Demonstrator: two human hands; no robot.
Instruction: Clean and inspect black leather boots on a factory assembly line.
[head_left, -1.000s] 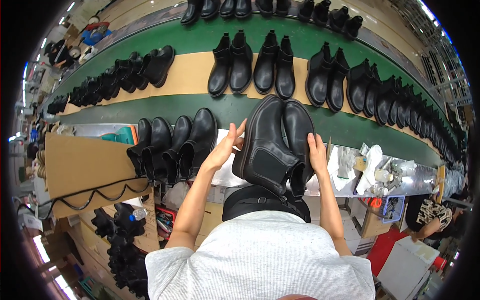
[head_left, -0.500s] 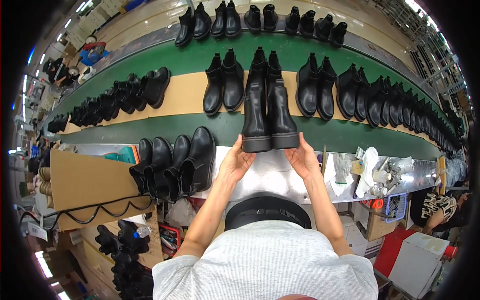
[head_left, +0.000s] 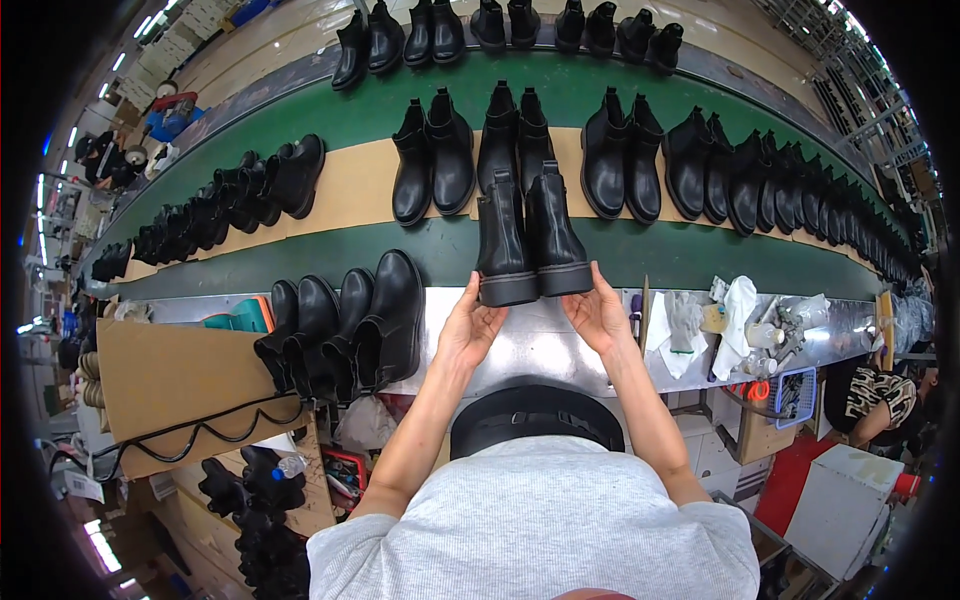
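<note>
Between hands [head_left: 533,325], upright boots [head_left: 530,238], heels nearest.

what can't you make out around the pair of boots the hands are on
- Head view: the soles of the pair of black boots face down, unseen.
- The left hand and right hand show only their backs, so the grip of the fingertips is hidden.
- The boots at the far right shrink and blur near the fisheye rim.
</note>
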